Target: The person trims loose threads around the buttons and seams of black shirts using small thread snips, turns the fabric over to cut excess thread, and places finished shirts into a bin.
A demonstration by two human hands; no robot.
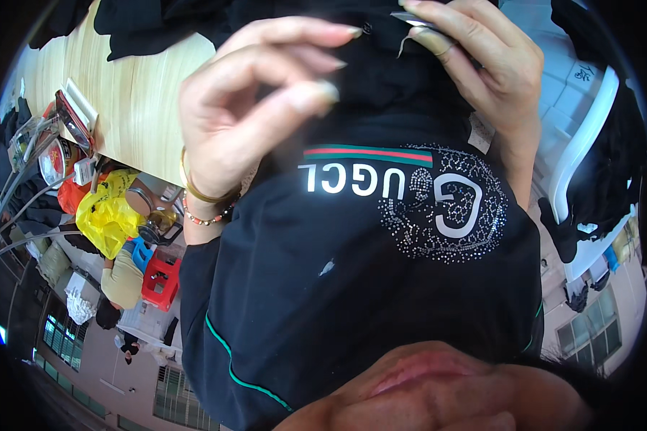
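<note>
Black cloth (388,86) spreads in front of me below both hands. My left hand (241,100), with bracelets at its wrist, hovers over the cloth's left part. Its thumb and fingers are curved but apart, with nothing between them. At the upper right, my right hand (499,65) pinches a small pointed metal tool (407,18), its tip turned toward the left; most of it is hidden by the fingers. A pale thread end (401,47) hangs beside the thumb. Between the hands, a small dark round piece, perhaps a button (367,29), shows on the cloth.
At the left is a wood-grain table (144,93) with dark garments (151,29) on its far part. A yellow plastic bag (108,212) and red stool (161,279) are beyond its near edge. A curved white edge (589,136) rises at the right. Other people work in the background.
</note>
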